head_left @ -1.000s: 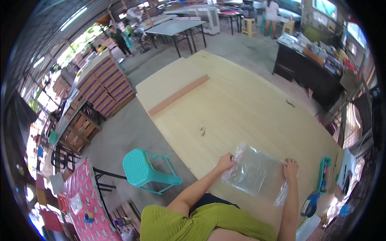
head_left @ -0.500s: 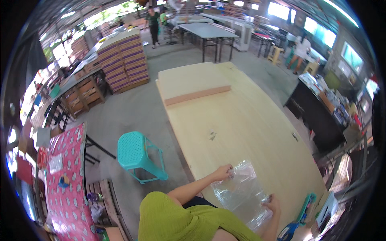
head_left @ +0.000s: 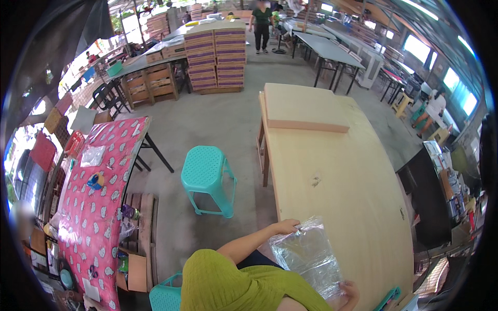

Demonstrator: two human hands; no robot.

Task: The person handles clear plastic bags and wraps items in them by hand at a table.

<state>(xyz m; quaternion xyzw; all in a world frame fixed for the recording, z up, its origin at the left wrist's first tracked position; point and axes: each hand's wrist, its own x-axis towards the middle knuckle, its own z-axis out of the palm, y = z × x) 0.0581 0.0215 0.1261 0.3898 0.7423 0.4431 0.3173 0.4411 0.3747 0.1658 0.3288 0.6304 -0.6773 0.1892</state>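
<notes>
A sheet or bag of clear, crinkled plastic film [head_left: 306, 254] lies between my hands over the near end of a pale wooden table [head_left: 358, 192]. My left hand [head_left: 286, 226] pinches its upper left corner. At its lower right corner, my right hand [head_left: 350, 293] closes on the edge, the fingers partly hidden by glare and film. Light shines off the plastic's folds. Toward the table's far end sits a stack of pale flat sheets [head_left: 306, 106].
Left of the table stands a turquoise plastic stool [head_left: 204, 168]. Farther left is a table with a pink patterned cover [head_left: 104, 207]. Stacked cartons [head_left: 215, 57] rise at the back. A person in dark clothes [head_left: 261, 26] stands beyond; a dark desk [head_left: 428, 197] is at right.
The view has swung to the left, bringing more of the pink table into sight. Both hands still grip the plastic film. The distant person in dark clothes appears nearer.
</notes>
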